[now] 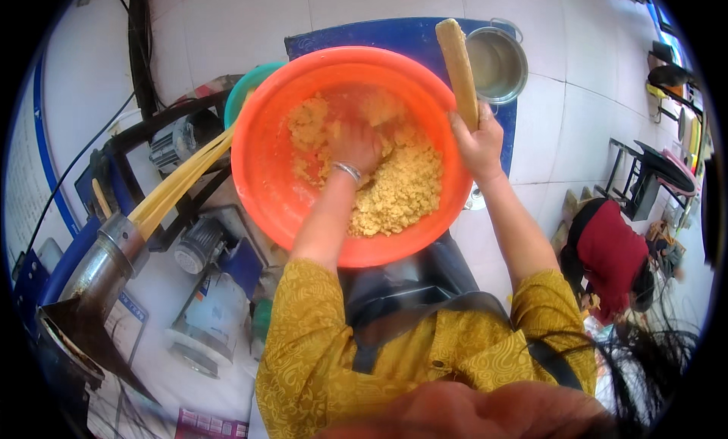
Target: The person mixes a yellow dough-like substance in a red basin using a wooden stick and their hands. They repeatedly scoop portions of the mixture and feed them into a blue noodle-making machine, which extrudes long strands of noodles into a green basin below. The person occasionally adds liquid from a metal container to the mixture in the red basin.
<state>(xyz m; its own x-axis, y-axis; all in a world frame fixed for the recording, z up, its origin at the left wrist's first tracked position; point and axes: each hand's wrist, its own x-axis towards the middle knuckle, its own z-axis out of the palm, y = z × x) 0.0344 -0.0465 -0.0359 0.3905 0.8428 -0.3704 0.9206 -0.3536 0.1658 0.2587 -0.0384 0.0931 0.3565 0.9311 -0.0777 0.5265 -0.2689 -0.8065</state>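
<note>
A large orange basin (262,204) sits in front of me with crumbly yellow dough (402,185) inside. My left hand (355,145), a silver bangle at its wrist, reaches down into the dough; its fingers are hidden there. My right hand (479,145) is beside the basin's right rim, closed round the lower end of a wooden stick (456,67). The stick points up and away from me, its far end above the blue table (409,31). Whether the right hand also touches the rim, I cannot tell.
On the left, a metal extruder (106,253) lets long yellow noodle strands (186,177) down toward a green basin (241,90). Motors (201,246) stand on that side. A metal pot (497,66) is at the far right of the table. A person in dark red (613,249) bends at the right.
</note>
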